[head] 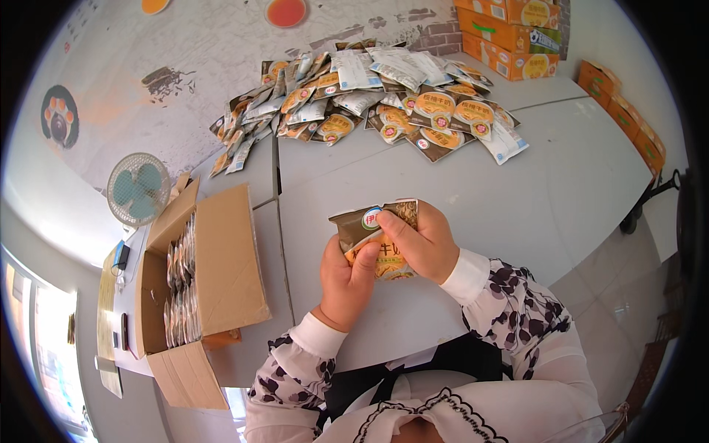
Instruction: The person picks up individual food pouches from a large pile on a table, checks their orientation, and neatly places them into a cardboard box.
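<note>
A brown and orange printed pouch (393,264) is held between both hands above the grey table (410,315). My left hand (350,277) grips its left side, thumb across the front. At the upper right, my right hand (424,238) pinches it with the thumb near a round logo. Both hands cover parts of the pouch, and its back is hidden. To the left stands an open cardboard box (230,260) with its flaps spread. Rows of upright pouches (181,310) fill the part of it that shows.
A large heap of similar pouches (332,105) lies at the table's far side. Orange cartons (509,52) are stacked at the back right, with more cartons (623,113) beyond the table's right edge. A small fan (138,189) stands behind the box. Seams run between the table sections.
</note>
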A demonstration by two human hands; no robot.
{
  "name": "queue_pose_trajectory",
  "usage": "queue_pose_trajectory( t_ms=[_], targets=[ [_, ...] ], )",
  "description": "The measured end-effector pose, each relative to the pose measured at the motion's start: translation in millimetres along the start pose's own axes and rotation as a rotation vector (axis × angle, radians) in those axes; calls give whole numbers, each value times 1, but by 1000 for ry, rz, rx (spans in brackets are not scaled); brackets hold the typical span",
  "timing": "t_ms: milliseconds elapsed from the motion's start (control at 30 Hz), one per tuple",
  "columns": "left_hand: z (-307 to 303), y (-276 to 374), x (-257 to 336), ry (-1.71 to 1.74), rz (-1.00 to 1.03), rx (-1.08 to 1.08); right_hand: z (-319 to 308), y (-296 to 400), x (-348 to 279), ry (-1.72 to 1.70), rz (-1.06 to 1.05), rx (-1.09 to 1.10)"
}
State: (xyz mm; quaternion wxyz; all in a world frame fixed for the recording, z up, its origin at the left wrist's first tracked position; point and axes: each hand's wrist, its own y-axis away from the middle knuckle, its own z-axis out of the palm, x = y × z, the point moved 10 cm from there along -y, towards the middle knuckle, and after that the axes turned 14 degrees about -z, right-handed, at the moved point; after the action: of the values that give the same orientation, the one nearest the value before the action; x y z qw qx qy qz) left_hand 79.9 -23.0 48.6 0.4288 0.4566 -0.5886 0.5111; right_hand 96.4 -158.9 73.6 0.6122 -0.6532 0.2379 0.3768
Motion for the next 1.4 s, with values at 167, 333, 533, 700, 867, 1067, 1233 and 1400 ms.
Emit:
queue_pose_trajectory(
  t_ms=[167,333,533,700,867,1067,1233,1400],
  targets=[
    [11,2,3,56,-17,-114,-4,1,-1,-43,-36,54],
    [11,6,5,112,-23,-123,-3,-2,0,-27,-1,9],
    [14,6,11,125,-24,-162,-12,3,32,-121,143,73],
    [-6,-2,1,260,-95,-6,7,0,32,-115,202,-74],
    [-17,-12,2,204,-130,-19,31,9,32,-149,254,-245],
    [-15,-14,0,432,-305,-94,34,15,34,-69,307,-308],
    [-13,-13,-1,522,-310,-141,41,15,27,-128,311,-324],
    [-14,-8,4,512,-272,-91,42,16,21,-132,294,-347]
  ],
)
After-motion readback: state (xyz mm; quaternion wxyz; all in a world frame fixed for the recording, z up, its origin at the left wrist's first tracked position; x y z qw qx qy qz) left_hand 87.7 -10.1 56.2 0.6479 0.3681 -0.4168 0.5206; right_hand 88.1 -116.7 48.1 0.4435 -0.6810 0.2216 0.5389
